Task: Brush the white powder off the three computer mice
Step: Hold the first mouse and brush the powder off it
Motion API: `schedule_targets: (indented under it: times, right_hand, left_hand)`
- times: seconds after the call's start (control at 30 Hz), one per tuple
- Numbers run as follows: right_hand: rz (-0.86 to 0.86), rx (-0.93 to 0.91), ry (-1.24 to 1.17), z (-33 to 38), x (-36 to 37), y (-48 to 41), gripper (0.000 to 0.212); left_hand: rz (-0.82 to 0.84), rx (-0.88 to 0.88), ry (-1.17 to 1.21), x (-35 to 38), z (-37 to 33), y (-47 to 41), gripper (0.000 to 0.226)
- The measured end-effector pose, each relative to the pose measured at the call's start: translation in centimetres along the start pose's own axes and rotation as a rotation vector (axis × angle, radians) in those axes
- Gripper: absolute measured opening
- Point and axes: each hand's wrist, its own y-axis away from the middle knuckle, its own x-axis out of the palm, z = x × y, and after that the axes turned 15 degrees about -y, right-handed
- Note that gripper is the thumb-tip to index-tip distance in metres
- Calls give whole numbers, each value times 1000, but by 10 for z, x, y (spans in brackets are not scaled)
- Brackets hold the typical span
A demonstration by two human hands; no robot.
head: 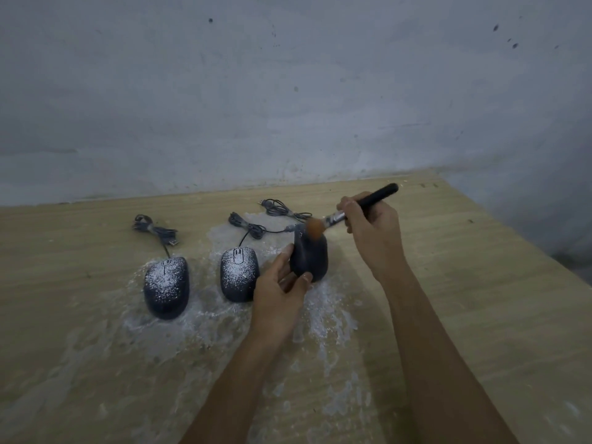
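Observation:
Three dark wired mice are on a wooden table (464, 283). The left mouse (166, 286) and the middle mouse (239, 273) lie flat, speckled with white powder. My left hand (278, 293) grips the right mouse (310, 258), tilted up off the table; its back looks mostly dark and free of powder. My right hand (373, 232) holds a black-handled brush (358, 206). Its orange bristle head (315, 228) touches the front end of the right mouse.
White powder (326, 318) is spread over the table around and in front of the mice. Bundled cables with USB plugs (153, 229) lie behind the mice, near the grey wall (288, 91). The table's right edge runs diagonally at the far right.

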Motion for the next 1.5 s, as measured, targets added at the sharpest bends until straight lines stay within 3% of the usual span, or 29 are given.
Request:
schedule_targets:
  times: [0.1, 0.17, 0.23, 0.33, 0.4, 0.47, 0.53, 0.6, 0.67, 0.77, 0.9, 1.03, 1.1, 1.17, 1.27, 1.4, 1.5]
  right_hand:
    - [160, 67, 168, -2, -1, -11, 22]
    - [51, 6, 202, -5, 1, -16, 21]
    - [-44, 37, 74, -5, -1, -20, 23]
    - [98, 145, 70, -10, 0, -20, 21]
    - [36, 78, 171, -16, 4, -21, 19]
    - [-53, 83, 31, -15, 5, -22, 16]
    - [8, 167, -134, -13, 3, -22, 19]
    - [98, 168, -22, -13, 2, -22, 20]
    - [34, 93, 102, -15, 5, -23, 20]
    - [-86, 97, -28, -10, 0, -25, 19]
    - [115, 146, 43, -10, -5, -21, 17]
    - [-98, 139, -23, -11, -8, -24, 21]
    - [39, 192, -80, -8, -12, -23, 21]
    - [105, 173, 9, -9, -13, -20, 21]
    - [-30, 128, 41, -9, -9, -20, 27]
    - [117, 163, 28, -6, -7, -19, 25]
    - [-14, 73, 94, -7, -3, -20, 28]
  left_hand:
    - [3, -7, -6, 0, 2, -2, 62]
    - [5, -5, -11, -1, 3, -3, 62]
    - [10, 1, -19, -1, 3, -3, 62]
    - [24, 13, -25, -2, 3, -3, 61]
    - [28, 25, -33, -1, 5, -5, 60]
    - [30, 28, -31, -1, 5, -6, 60]
    - [37, 30, -26, -2, 6, -6, 60]
    - [40, 34, -36, -2, 6, -7, 60]
    - [29, 29, -37, -1, 8, -7, 60]
    - [24, 26, -29, -2, 7, -7, 61]
    - [34, 35, -40, -2, 7, -7, 60]
    - [35, 45, -40, -3, 6, -6, 60]
    - [42, 47, -28, -2, 6, -6, 60]
    - [38, 44, -26, -1, 5, -6, 59]
    - [33, 33, -16, -2, 7, -6, 59]
    - [29, 35, -32, -3, 6, -6, 58]
    - [44, 24, 38, -2, 6, -6, 57]
